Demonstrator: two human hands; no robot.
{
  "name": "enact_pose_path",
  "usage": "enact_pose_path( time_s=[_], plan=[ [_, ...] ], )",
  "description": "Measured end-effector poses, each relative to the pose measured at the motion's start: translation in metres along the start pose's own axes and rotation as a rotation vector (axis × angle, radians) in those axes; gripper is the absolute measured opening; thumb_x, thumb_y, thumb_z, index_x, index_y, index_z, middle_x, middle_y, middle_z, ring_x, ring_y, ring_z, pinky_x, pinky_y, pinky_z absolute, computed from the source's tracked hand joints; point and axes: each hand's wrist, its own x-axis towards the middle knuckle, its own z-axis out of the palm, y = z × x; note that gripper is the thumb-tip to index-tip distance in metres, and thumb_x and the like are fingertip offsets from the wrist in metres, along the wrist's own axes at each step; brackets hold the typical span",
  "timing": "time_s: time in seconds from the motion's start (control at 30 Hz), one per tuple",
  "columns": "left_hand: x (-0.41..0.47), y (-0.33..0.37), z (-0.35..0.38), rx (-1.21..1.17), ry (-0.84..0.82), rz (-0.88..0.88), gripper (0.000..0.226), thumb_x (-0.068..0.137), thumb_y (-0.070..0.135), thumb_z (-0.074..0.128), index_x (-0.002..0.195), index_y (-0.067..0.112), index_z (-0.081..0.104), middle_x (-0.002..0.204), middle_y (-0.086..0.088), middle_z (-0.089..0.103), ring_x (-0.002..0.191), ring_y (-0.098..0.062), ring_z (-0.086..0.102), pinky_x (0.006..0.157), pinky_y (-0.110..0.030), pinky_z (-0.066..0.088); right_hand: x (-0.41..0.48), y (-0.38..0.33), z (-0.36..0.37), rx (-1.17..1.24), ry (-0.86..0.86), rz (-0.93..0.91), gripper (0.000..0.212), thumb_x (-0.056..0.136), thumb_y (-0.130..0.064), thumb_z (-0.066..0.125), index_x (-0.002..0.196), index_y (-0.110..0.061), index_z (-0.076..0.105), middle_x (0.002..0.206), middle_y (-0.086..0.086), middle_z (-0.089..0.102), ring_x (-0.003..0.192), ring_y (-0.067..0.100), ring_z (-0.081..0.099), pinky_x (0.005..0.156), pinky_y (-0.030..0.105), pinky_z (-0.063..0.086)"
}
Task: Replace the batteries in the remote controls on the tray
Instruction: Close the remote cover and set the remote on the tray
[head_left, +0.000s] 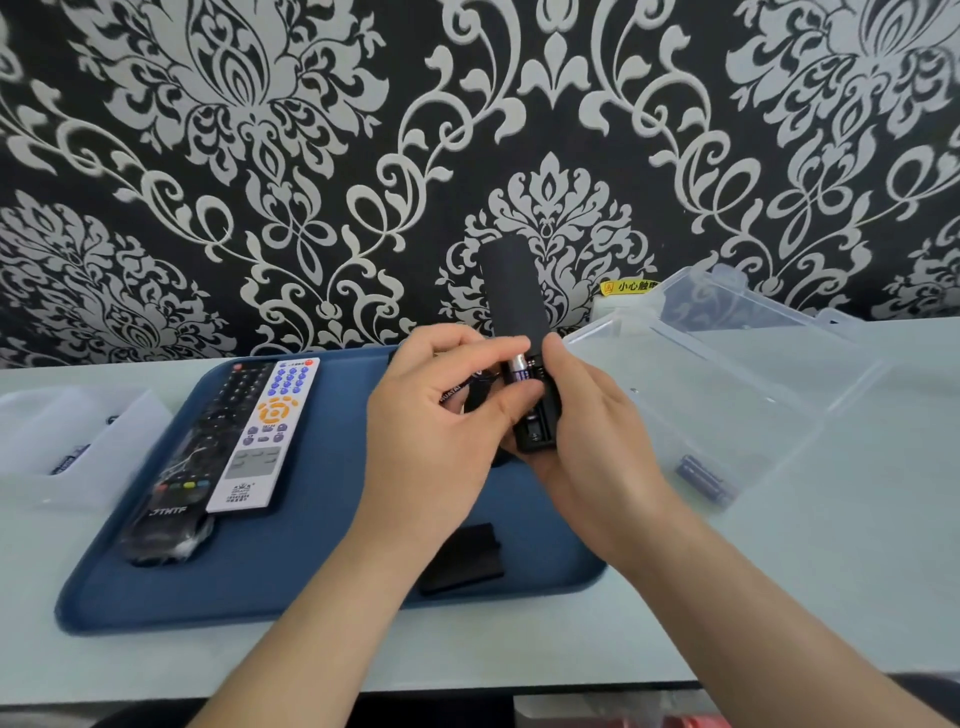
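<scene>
My right hand (592, 447) grips a black remote (514, 291) upright above the blue tray (322, 566), back side toward me, its battery bay open. My left hand (436, 415) pinches a purple battery (518, 370) at the top of that bay, and a second battery (470, 387) shows inside the same palm. The remote's black battery cover (462, 558) lies on the tray near its front edge. Two more remotes rest on the tray's left part: a black one in a plastic wrap (197, 457) and a white one with blue and orange buttons (265, 431).
A clear plastic box (737, 395) with its lid open stands to the right; purple batteries (706, 480) lie inside it. A translucent bag (67, 441) lies left of the tray. The patterned wall is close behind, and the table's front edge runs near my forearms.
</scene>
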Motion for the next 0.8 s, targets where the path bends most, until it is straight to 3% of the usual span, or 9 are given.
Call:
enact_pose_path(
  time_s=[0.1,0.2,0.33,0.47,0.6,0.7,0.8],
  plan=[
    [-0.002,-0.007,0.001,0.124,-0.067,0.121,0.031,0.073,0.019,0.082,0.102,0.027,0.074,0.095,0.009,0.057,0.076,0.001,0.055,0.064,-0.007,0.038,0.0,-0.005,-0.002,0.032,0.034,-0.008,0.045,0.105,-0.03,0.043,0.075,-0.009,0.07,0.078,0.01,0.069,0.078,0.019,0.065,0.074,0.039,0.049],
    [-0.004,-0.015,-0.001,0.252,-0.101,0.269,0.032,0.079,0.033,0.075,0.109,0.021,0.073,0.098,0.006,0.057,0.075,-0.008,0.057,0.069,-0.011,0.038,0.0,-0.009,-0.005,0.029,0.033,-0.014,0.054,0.105,-0.027,0.041,0.065,-0.015,0.074,0.076,0.007,0.073,0.077,0.02,0.069,0.07,0.037,0.053],
    [-0.004,-0.023,0.001,0.501,-0.054,0.485,0.027,0.093,0.031,0.061,0.114,0.02,0.072,0.1,0.001,0.063,0.085,-0.02,0.057,0.065,-0.032,0.049,-0.001,-0.013,-0.005,0.063,0.03,0.015,0.047,0.106,-0.024,0.038,0.076,-0.01,0.071,0.076,0.007,0.075,0.073,0.019,0.072,0.065,0.031,0.056],
    [-0.005,-0.026,0.003,0.613,0.011,0.602,0.025,0.095,0.026,0.056,0.113,0.02,0.073,0.096,0.003,0.068,0.076,-0.019,0.049,0.055,-0.035,0.048,-0.001,-0.014,-0.007,0.105,0.028,0.056,0.041,0.105,-0.025,0.041,0.083,-0.008,0.071,0.078,0.008,0.076,0.073,0.018,0.073,0.069,0.033,0.058],
    [-0.001,-0.028,0.001,0.553,-0.011,0.554,0.025,0.094,0.023,0.056,0.11,0.018,0.074,0.097,0.002,0.067,0.081,-0.02,0.053,0.061,-0.036,0.049,0.003,-0.017,-0.01,0.14,-0.078,0.127,0.033,0.102,-0.021,0.045,0.096,0.003,0.068,0.091,0.017,0.074,0.086,0.026,0.07,0.083,0.04,0.055],
    [0.001,-0.029,-0.008,0.47,-0.097,0.426,0.03,0.096,0.026,0.048,0.114,0.02,0.071,0.099,0.005,0.065,0.09,-0.015,0.055,0.076,-0.029,0.048,0.006,-0.022,-0.02,-0.021,-0.264,0.12,0.018,0.098,0.0,0.045,0.104,0.009,0.06,0.09,0.018,0.06,0.086,0.027,0.055,0.075,0.031,0.049],
    [0.0,-0.026,-0.008,0.207,-0.148,0.206,0.03,0.099,0.026,0.044,0.118,0.022,0.067,0.097,0.011,0.067,0.086,-0.005,0.058,0.08,-0.021,0.045,0.008,-0.027,-0.03,-0.251,-0.332,0.037,0.03,0.098,0.011,0.041,0.122,0.002,0.055,0.093,0.014,0.061,0.081,0.021,0.057,0.071,0.025,0.053]
  ],
)
